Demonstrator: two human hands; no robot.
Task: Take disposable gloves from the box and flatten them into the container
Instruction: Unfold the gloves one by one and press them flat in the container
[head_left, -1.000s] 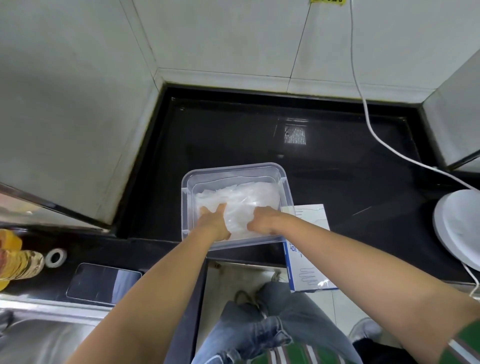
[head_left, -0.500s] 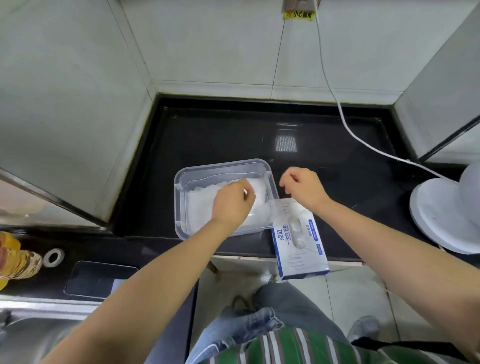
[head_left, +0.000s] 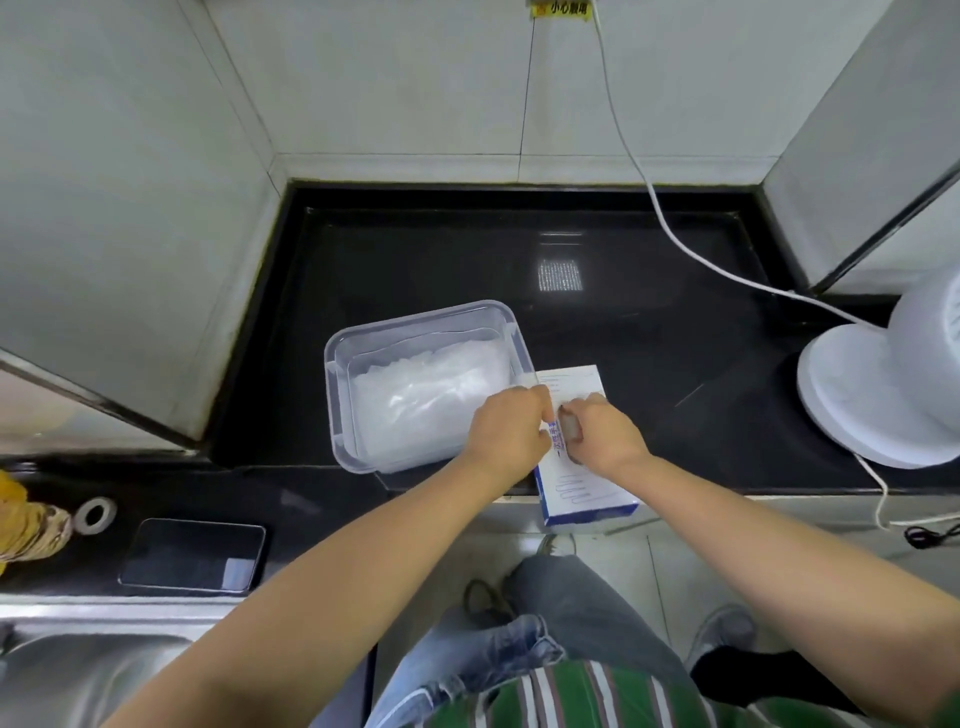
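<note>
While gloves (head_left: 415, 405) fill the container (head_left: 415, 319) on the desk (head_left: 415, 249), I see the left hand (head_left: 506, 428) and right hand (head_left: 605, 439) curled atop the box (head_left: 587, 493); what either grip pinches I cannot tell

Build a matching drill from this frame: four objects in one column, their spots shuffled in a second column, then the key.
Things
1. clear container
2. glove box
3. phone
4. white fan

Places
A. screen up, at the left, beside the tape roll
B. sticking out over the front edge of the black counter
C. fully on the black counter, with gloves lying flat inside
D. far right, by the white cord

Pairs: 1-C, 2-B, 3-A, 4-D
</note>
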